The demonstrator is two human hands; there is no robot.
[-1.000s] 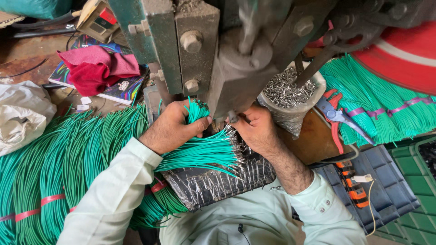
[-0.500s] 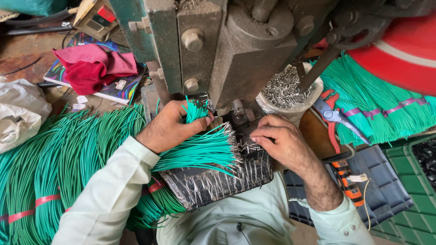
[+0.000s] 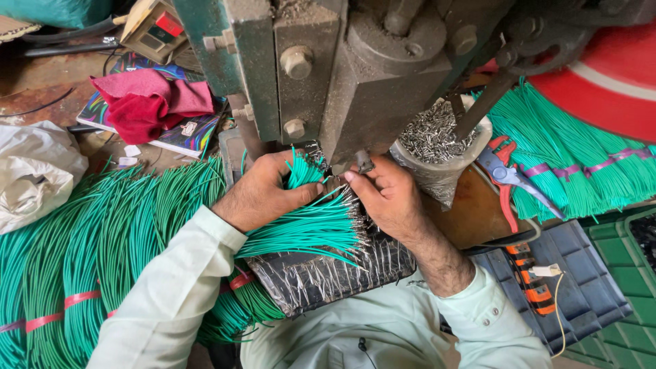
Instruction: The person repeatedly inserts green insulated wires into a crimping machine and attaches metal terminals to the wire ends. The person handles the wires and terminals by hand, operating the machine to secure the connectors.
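Right hand (image 3: 393,198) is back up under the press (image 3: 355,82), fingertips pinched together on a wire end at the die; half a second ago it sat lower. Left hand (image 3: 263,195) stays clamped on the green wires (image 3: 307,229), fanned just left.

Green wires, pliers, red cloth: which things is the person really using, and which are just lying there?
Using: left hand gripping the green wires; right hand at the press; cup of metal bits close by.
Lying about: red cloth, pliers, white bag.
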